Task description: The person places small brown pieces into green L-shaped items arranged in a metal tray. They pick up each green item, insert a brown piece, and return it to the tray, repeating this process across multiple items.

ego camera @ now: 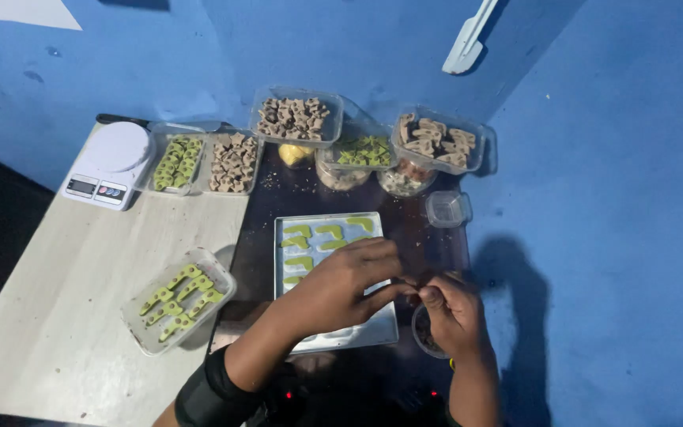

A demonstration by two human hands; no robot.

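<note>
My left hand (340,283) reaches across a shallow metal tray (369,334) that lies on a dark surface. The tray holds several green, bent-shaped dough pieces (307,241) in rows. My right hand (452,310) is just right of the tray, above a small round container (424,336) with dark contents. The fingertips of both hands meet and pinch something small and dark; what it is cannot be made out. A black band wraps my left forearm.
A white kitchen scale (111,164) stands at the back left of a pale table. Clear tubs of green pieces (177,304) and brown pieces (234,162) stand around. An empty small clear box (447,209) sits at the right. Blue walls enclose the corner.
</note>
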